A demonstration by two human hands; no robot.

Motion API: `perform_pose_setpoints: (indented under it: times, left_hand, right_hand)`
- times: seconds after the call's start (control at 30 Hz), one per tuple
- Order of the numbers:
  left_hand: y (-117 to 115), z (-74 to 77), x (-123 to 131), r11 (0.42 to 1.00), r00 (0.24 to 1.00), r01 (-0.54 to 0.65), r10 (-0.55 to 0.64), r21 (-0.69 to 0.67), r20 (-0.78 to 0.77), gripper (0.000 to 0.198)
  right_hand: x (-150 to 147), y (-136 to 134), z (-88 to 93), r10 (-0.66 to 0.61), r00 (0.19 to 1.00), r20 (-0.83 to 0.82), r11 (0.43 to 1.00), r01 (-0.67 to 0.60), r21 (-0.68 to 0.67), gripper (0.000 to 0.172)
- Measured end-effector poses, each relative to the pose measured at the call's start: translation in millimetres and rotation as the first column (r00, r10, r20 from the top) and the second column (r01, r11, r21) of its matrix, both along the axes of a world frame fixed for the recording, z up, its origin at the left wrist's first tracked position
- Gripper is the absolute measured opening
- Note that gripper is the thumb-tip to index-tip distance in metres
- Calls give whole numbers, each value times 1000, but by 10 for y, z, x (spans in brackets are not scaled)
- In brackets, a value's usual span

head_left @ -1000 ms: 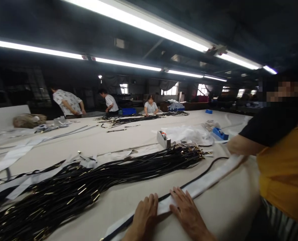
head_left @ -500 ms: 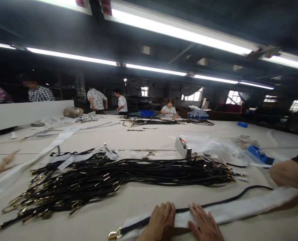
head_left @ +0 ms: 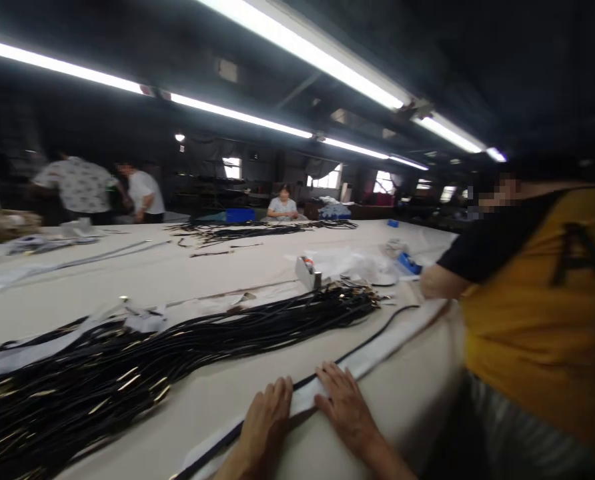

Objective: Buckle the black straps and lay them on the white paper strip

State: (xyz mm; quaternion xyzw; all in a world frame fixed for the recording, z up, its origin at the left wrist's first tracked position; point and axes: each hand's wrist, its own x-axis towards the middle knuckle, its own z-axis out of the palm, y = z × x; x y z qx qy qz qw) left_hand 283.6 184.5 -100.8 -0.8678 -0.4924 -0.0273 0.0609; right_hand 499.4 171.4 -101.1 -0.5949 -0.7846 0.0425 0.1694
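Note:
A long black strap [head_left: 376, 335] lies along a strip of white material [head_left: 377, 351] near the table edge. My left hand [head_left: 269, 410] is over the strap, its fingers close together and bent down on it; the thumb is hidden. To its right, my right hand [head_left: 343, 402] rests flat on the white strip with fingers spread, fingertips beside the strap. The strap's near end runs out at the bottom of the view. A big pile of black straps [head_left: 192, 343] with gold-coloured metal fittings lies beyond my hands to the left.
At right stands a co-worker in a yellow and black shirt [head_left: 537, 313], one arm at the table. Beyond the pile are a grey tape dispenser [head_left: 306, 273], a blue dispenser [head_left: 409, 263] and crumpled white sheeting [head_left: 355, 265]. Other people work across the table [head_left: 217, 270].
My view has swung right, bringing the co-worker in yellow into sight. My hands keep their places on the strap and strip. The strap's gold clasp has nearly left the view.

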Motion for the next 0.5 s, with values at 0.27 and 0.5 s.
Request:
perform_pose_setpoints:
  times: [0.27, 0.5]
  left_hand:
    - [-16, 198, -69, 1000, 993, 13, -12, 7, -115, 76]
    - [-74, 316, -51, 1000, 989, 1, -3, -17, -151, 76]
  right_hand:
    - [-59, -50, 167, -44, 990, -131, 999, 40, -34, 58]
    - [-72, -100, 228, -36, 986, -161, 999, 35, -8, 59]
